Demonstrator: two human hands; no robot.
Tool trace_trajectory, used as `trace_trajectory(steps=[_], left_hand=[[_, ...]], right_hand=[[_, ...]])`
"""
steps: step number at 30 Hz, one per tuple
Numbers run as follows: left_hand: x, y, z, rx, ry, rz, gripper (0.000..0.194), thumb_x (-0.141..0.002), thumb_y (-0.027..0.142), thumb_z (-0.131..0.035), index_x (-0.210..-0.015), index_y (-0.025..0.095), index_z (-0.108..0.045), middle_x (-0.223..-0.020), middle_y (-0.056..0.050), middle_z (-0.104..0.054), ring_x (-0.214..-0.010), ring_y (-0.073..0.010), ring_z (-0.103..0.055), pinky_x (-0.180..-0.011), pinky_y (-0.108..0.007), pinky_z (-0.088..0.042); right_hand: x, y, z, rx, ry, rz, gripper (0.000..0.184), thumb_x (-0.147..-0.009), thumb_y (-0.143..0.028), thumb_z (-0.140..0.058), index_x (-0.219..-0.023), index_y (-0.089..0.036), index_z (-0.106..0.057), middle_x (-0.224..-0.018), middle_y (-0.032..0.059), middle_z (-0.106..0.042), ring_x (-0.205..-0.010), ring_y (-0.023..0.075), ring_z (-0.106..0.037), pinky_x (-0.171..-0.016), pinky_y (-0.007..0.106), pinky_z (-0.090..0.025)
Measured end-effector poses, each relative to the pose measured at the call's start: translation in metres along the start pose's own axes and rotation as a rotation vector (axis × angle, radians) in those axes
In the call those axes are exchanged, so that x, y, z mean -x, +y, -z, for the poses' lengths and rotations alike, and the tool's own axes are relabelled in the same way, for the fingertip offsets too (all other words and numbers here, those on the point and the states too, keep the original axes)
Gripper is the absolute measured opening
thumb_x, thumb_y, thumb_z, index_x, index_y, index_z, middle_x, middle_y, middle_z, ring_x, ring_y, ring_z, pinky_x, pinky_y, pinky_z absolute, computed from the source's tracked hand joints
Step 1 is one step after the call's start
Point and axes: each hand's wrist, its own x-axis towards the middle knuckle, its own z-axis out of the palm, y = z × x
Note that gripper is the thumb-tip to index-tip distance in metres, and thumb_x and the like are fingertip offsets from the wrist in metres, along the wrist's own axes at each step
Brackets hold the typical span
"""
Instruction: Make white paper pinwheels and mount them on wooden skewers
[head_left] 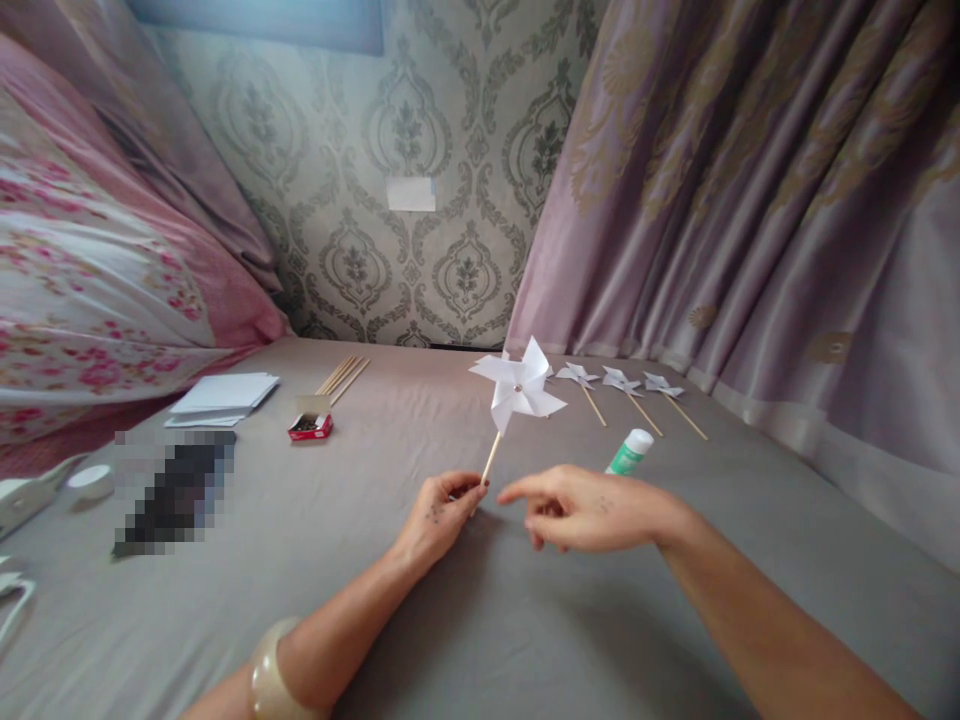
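Observation:
My left hand (pixel 442 510) pinches the lower part of a thin wooden stick, holding a white paper pinwheel (pixel 519 388) upright with a slight tilt to the right. A small pin shows at the centre of its blades. Just right of the stick is my right hand (pixel 581 508), apart from it, index finger stretched out to the left and the other fingers curled loosely, nothing in them. Behind the right hand stands a glue stick (pixel 631 452) with a white cap and green label, its lower end hidden.
Several finished pinwheels (pixel 621 382) lie at the back right. At the back left are wooden sticks (pixel 343 376), an open red box (pixel 310 424) of small pins and a stack of white paper (pixel 223 396). A blurred dark object (pixel 176 495) and a white roll (pixel 91 481) lie further left.

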Motion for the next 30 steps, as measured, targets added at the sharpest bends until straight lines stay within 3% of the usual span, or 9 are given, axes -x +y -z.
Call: trace_trajectory(steps=[2, 6, 7, 9, 12, 14, 17, 20, 30], left_hand=[[0.0, 0.001, 0.0, 0.005, 0.001, 0.001, 0.044, -0.068, 0.049, -0.063, -0.087, 0.01, -0.073, -0.059, 0.0, -0.055, -0.057, -0.0119, -0.043, -0.053, -0.023, -0.031], [0.001, 0.003, 0.0, -0.003, 0.007, 0.01, 0.042, -0.069, 0.048, -0.063, -0.085, 0.012, -0.074, -0.056, 0.002, -0.052, -0.055, -0.0114, -0.042, -0.053, -0.023, -0.03], [0.001, 0.003, 0.0, -0.004, 0.011, 0.012, 0.041, -0.069, 0.048, -0.063, -0.085, 0.012, -0.074, -0.055, 0.002, -0.052, -0.055, -0.0114, -0.042, -0.052, -0.023, -0.03], [0.001, 0.003, 0.0, -0.001, 0.017, 0.015, 0.04, -0.069, 0.048, -0.064, -0.084, 0.012, -0.074, -0.055, 0.002, -0.053, -0.054, -0.0114, -0.042, -0.052, -0.023, -0.03], [0.002, 0.003, 0.0, 0.011, 0.023, 0.01, 0.04, -0.068, 0.047, -0.065, -0.084, 0.011, -0.074, -0.056, 0.001, -0.054, -0.055, -0.0113, -0.042, -0.053, -0.023, -0.031], [0.002, 0.004, 0.0, 0.027, 0.023, 0.004, 0.039, -0.068, 0.046, -0.066, -0.082, 0.011, -0.074, -0.056, 0.001, -0.055, -0.056, -0.0112, -0.043, -0.053, -0.023, -0.031], [0.002, 0.007, 0.001, 0.103, 0.014, 0.035, 0.038, -0.065, 0.045, -0.069, -0.082, 0.012, -0.074, -0.057, 0.0, -0.057, -0.055, -0.0106, -0.045, -0.053, -0.022, -0.032], [0.003, 0.013, 0.001, 0.227, 0.002, 0.061, 0.037, -0.061, 0.043, -0.075, -0.081, 0.012, -0.074, -0.061, -0.002, -0.062, -0.057, -0.0104, -0.049, -0.055, -0.022, -0.037], [0.004, 0.017, -0.004, 0.412, 0.031, 0.128, 0.037, -0.049, 0.041, -0.085, -0.072, 0.014, -0.075, -0.07, -0.006, -0.069, -0.06, -0.011, -0.053, -0.056, -0.022, -0.041]], right_hand=[[0.004, -0.006, 0.001, -0.046, -0.025, 0.066, 0.034, -0.078, -0.02, -0.051, -0.107, -0.016, -0.068, -0.073, 0.0019, -0.071, -0.058, 0.011, -0.06, -0.053, 0.02, -0.043], [0.0, 0.0, 0.018, 0.052, 0.756, -0.06, 0.05, -0.084, -0.023, -0.045, -0.132, -0.013, -0.051, -0.071, 0.0028, -0.069, -0.056, 0.0137, -0.057, -0.054, 0.024, -0.042], [-0.001, 0.003, 0.02, 0.154, 0.866, -0.131, 0.054, -0.083, -0.021, -0.046, -0.135, -0.012, -0.048, -0.071, 0.0036, -0.069, -0.058, 0.0151, -0.057, -0.056, 0.025, -0.042], [0.0, 0.008, 0.018, 0.304, 0.751, -0.2, 0.049, -0.08, -0.018, -0.047, -0.127, -0.012, -0.056, -0.069, 0.0046, -0.069, -0.06, 0.0166, -0.058, -0.057, 0.026, -0.04], [0.007, 0.004, 0.003, 0.279, 0.177, -0.016, 0.037, -0.075, -0.015, -0.05, -0.105, -0.02, -0.071, -0.069, 0.0011, -0.071, -0.061, 0.0144, -0.06, -0.055, 0.023, -0.037], [0.009, -0.002, -0.007, 0.204, 0.044, 0.067, 0.03, -0.076, -0.016, -0.051, -0.095, -0.022, -0.074, -0.068, -0.001, -0.071, -0.06, 0.013, -0.06, -0.054, 0.022, -0.036], [0.001, -0.005, -0.021, 0.149, 0.28, 0.024, 0.025, -0.082, -0.022, -0.049, -0.079, -0.018, -0.073, -0.067, 0.0013, -0.07, -0.06, 0.0135, -0.059, -0.054, 0.023, -0.035], [-0.015, 0.0, -0.038, 0.04, 0.574, -0.033, 0.024, -0.085, -0.028, -0.051, -0.084, -0.016, -0.072, -0.078, 0.0049, -0.073, -0.069, 0.015, -0.062, -0.061, 0.024, -0.04], [-0.025, 0.001, -0.075, -0.164, 0.786, -0.082, 0.013, -0.082, -0.029, -0.063, -0.082, -0.018, -0.069, -0.081, 0.0045, -0.073, -0.072, 0.0147, -0.064, -0.067, 0.024, -0.044]])
